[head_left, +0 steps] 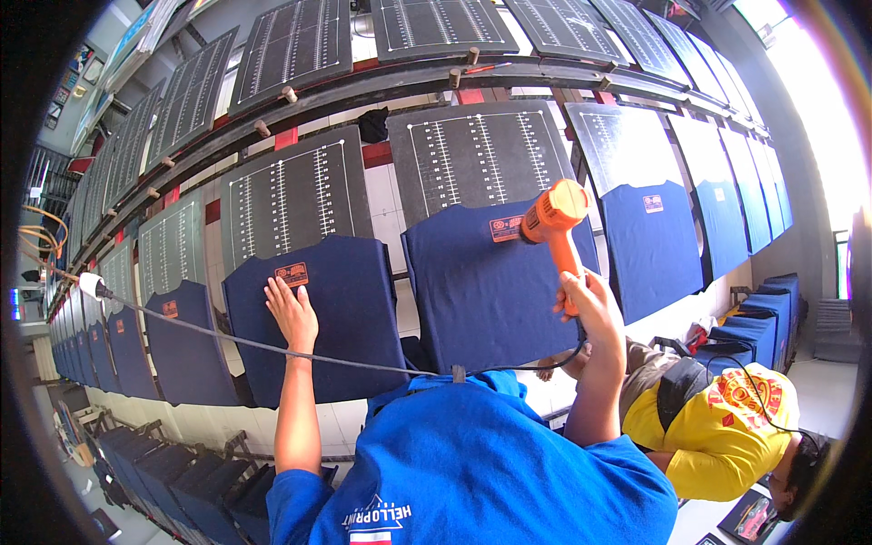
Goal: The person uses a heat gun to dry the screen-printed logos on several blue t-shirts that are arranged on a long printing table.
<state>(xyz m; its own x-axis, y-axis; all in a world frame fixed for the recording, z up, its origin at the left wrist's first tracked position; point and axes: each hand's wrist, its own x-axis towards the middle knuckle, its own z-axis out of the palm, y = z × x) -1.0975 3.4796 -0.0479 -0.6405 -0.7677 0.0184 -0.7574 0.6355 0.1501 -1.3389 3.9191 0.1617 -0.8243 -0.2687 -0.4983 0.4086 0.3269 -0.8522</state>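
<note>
My right hand (pixel 592 302) is wrapped round the handle of an orange heat gun (pixel 558 211). Its dark nozzle points left, close over the small orange print (pixel 506 228) on a navy T-shirt (pixel 490 300) stretched over a board. My left hand (pixel 292 313) lies flat with fingers outstretched on the neighbouring navy T-shirt (pixel 350 341), its fingertips at the lower edge of that shirt's orange print (pixel 292 273). A grey cable (pixel 245 341) runs across my front toward the heat gun.
A white connector (pixel 92 285) hangs on the cable at left. More navy-covered boards (pixel 647 241) line both sides, and bare marked boards (pixel 445 41) fill the row beyond a dark rail (pixel 381 82). A person in a yellow shirt (pixel 727 422) bends close at my right.
</note>
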